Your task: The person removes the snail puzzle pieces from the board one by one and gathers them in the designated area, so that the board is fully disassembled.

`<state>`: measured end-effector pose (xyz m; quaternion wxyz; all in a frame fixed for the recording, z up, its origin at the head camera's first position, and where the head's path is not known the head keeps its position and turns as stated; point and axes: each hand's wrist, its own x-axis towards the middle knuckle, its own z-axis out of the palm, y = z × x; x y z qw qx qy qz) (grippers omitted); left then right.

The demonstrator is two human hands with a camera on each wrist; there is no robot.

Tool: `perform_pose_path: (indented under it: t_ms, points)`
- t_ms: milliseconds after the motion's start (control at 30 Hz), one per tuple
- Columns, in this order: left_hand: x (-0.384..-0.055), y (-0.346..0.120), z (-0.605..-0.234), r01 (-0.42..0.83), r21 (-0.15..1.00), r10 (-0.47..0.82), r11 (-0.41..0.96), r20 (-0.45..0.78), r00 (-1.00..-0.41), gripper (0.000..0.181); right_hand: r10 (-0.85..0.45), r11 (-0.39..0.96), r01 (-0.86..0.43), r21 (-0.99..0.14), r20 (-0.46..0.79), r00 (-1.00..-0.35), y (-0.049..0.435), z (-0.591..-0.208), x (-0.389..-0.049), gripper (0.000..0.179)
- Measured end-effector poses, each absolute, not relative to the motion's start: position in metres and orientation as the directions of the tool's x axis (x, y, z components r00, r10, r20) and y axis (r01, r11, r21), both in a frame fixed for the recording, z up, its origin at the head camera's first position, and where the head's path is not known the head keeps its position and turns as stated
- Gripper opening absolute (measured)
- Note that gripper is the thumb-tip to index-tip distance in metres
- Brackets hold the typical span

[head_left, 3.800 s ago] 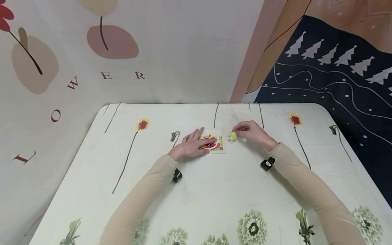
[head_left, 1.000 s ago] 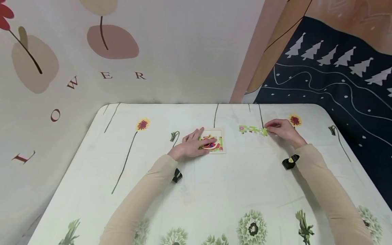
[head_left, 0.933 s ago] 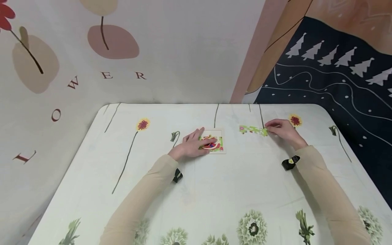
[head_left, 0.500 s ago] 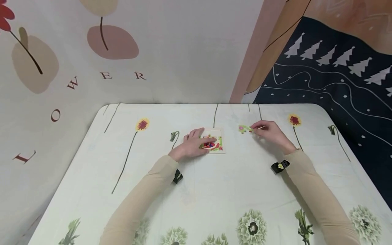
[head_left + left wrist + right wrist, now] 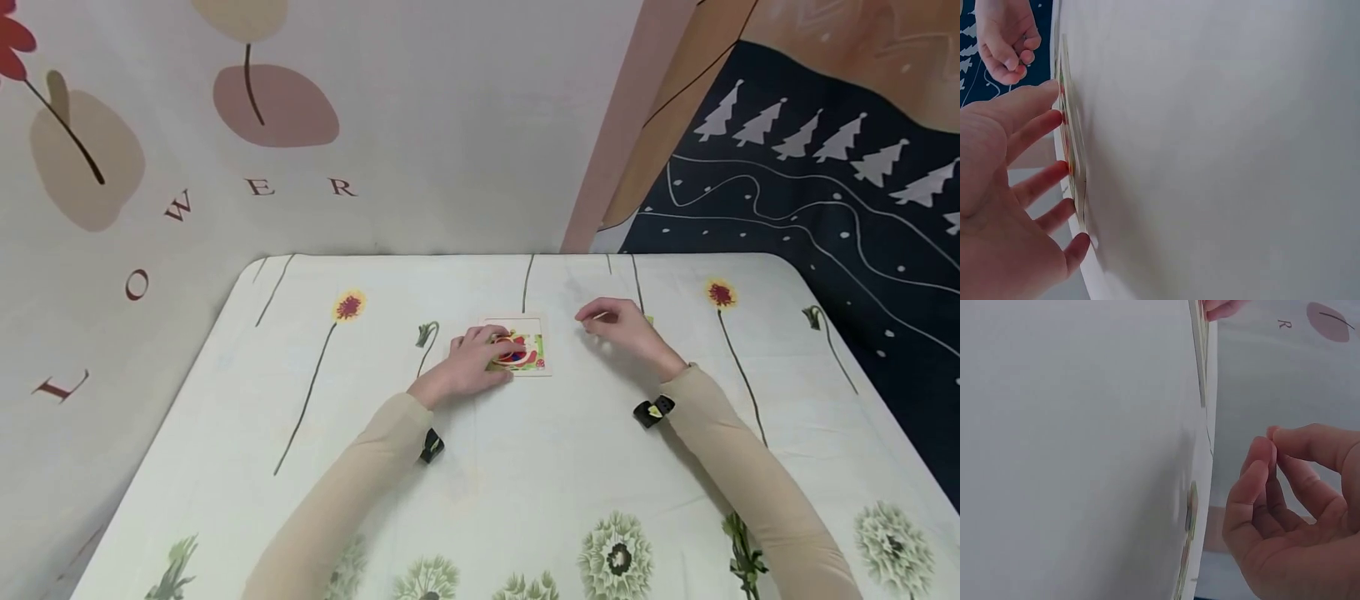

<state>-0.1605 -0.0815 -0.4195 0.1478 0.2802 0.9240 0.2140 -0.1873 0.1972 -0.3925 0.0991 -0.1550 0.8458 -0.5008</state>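
My left hand point(image 5: 468, 362) lies over the left part of a small jigsaw puzzle board point(image 5: 546, 343) with a pale frame and a red, blue and green picture. Seen from the left wrist, its spread fingers point(image 5: 1041, 184) touch the thin board's face and edge. The upper strip inside the frame shows bare backing. My right hand point(image 5: 622, 327) hovers just right of the board, fingers loosely bent, thumb and fingertips close together with nothing visible between them. Under it, green puzzle pieces point(image 5: 1192, 509) lie flat on the table; from the head view most are hidden, only one green corner point(image 5: 649, 320) showing.
A white flower-printed cloth point(image 5: 525, 467) covers the table. Behind its far edge rises a pale printed wall point(image 5: 450, 167), with a dark tree-patterned hanging point(image 5: 795, 200) at the right. Black wrist cameras point(image 5: 654, 410) sit under both sleeves.
Earlier, my right hand carried a green piece away from the board and laid it in a row at the right. It has since moved back left, and my left hand's fingers have drawn back slightly.
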Motion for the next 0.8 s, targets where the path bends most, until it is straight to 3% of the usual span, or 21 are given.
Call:
perform_pose_path:
  t_ms: [400, 800]
  points:
    - [-0.16, -0.085, -0.418, 0.475, 0.468, 0.583, 0.745, -0.112, -0.804, 0.045, -0.422, 0.536, -0.217, -0.816, -0.036, -0.906, 0.174, -0.411, -0.199, 0.015]
    - [-0.169, -0.089, -0.42, 0.563, 0.474, 0.686, 0.677, -0.128, -0.717, 0.043, -0.473, 0.601, -0.246, -0.76, -0.091, -0.877, 0.146, -0.418, -0.203, 0.018]
